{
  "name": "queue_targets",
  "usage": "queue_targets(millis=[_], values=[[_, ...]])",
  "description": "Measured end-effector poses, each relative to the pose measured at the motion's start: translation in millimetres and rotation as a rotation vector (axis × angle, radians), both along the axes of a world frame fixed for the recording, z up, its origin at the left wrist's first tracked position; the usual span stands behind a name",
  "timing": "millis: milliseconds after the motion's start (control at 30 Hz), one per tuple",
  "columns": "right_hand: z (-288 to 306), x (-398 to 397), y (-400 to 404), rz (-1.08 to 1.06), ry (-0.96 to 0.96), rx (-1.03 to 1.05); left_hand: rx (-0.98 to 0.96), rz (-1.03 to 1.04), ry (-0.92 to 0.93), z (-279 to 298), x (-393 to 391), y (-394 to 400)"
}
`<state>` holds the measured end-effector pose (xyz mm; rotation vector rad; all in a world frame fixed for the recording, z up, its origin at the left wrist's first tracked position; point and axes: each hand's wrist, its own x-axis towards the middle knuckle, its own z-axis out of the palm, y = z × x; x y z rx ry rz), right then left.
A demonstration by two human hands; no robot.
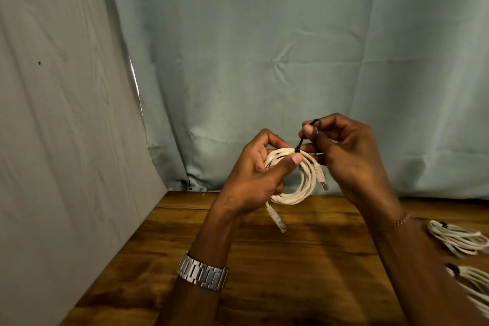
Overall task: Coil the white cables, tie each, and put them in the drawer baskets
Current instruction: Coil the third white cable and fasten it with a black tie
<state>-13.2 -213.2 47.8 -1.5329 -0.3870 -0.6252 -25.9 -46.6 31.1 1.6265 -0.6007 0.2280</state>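
While the head view looks down over a brown wooden table [304,259], both hands are raised above its far edge, in front of a creased pale grey-green cloth backdrop [264,47]. The left hand [254,180] grips a round coil of white network cable [304,188], thumb pressed over the top of the loops and fingers curled behind them, where they are mostly hidden. 2 clear plastic plugs hang from the coil: 1 [277,219] below the left hand, 1 [321,177] on the coil's right side. The right hand [352,159] pinches a thin black tie [301,141] between thumb and fingertips; the tie runs down to the top of the coil, touching it just beside the left thumb. How far it wraps round the loops cannot be made out, and its upper end is partly hidden by the fingers.

A silver metal link watch [203,274] sits on the left wrist, its face turned away. A thin beaded bracelet [397,223] circles the right wrist.

At the right edge of the table lie 2 more white cable bundles, the farther one [457,239] and the nearer one [473,286], each with a dark tie; both are cut off by the frame, and the nearer is partly hidden behind the right forearm.

No writing or label is readable anywhere.
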Motion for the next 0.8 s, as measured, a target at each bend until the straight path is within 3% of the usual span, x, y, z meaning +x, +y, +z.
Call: queue_targets(millis=[100,267,800], values=[[-5,1,6,-0.166,-0.128,-0.148,0.049,-0.048,0.019,-2,0,-3],[-8,1,11,-0.203,-0.206,-0.172,0.123,-0.171,0.053,0,-3,8],[7,-30,14,-0.157,-0.211,-0.315,0.042,0.048,-0.03,0,6,17]])
